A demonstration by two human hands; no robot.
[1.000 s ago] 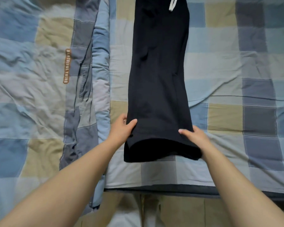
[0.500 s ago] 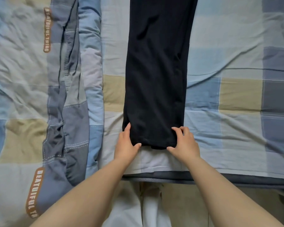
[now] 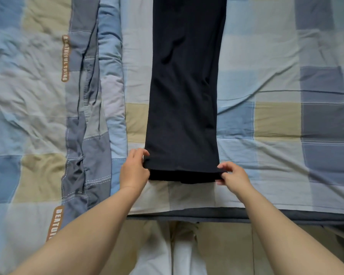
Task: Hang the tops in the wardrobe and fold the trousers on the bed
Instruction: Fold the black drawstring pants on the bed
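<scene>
Currently I see my left hand and right hand each pinching a hem corner of the black trousers, flat on the checked bedsheet.

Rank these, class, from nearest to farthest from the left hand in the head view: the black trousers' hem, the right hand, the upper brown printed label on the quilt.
1. Black trousers' hem: pinched by the left hand at its left corner.
2. Right hand: across the hem, at its right corner.
3. Upper brown printed label: far up on the quilt, to the left.

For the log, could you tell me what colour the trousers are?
Plain black trousers, seen in the head view.
</scene>
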